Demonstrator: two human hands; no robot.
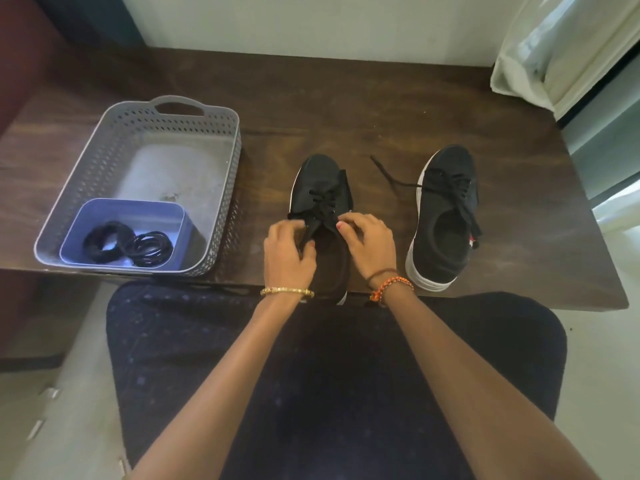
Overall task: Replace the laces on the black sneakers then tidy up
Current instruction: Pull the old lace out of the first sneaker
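1. Lap nearest: dark navy cloth with a faint pale print; both bare forearms reach out over it to the bench (381, 98).
2. Wrists: a thin gold bangle (287, 291) on the left; an orange-and-dark braided band (391, 287) plus a dark thread on the right.
3. Left hand (289, 252): fingers curled, pinching the black lace (323, 199) at the left side of the near sneaker (322, 181), close to the top eyelets.
4. Right hand (370, 244): fingers curled and pinching the same lace on the right side of the eyelets. Nails show pale pink polish.
5. Near sneaker: black knit upper, thin white sole edge, toe pointing away, heel at the bench's near edge. Lace crossed through the forward eyelets.
6. Second sneaker (445, 216): to the right, apart from the first; black knit, thick white sole, toe away. Its loose lace (388, 174) trails leftward onto the bench. A small red-and-white tag at its right side, not legible.
7. Bench: dark brown wood-grain surface, dull, scuffed.
8. Left of the shoes: a grey plastic basket (221, 161), perforated walls, slot handle at the far rim. In its near corner sits a lavender tub (104, 213) holding two coiled bundles of black laces (128, 245).
9. Far right: pale, glossy curtain (554, 46). Pale wall behind.
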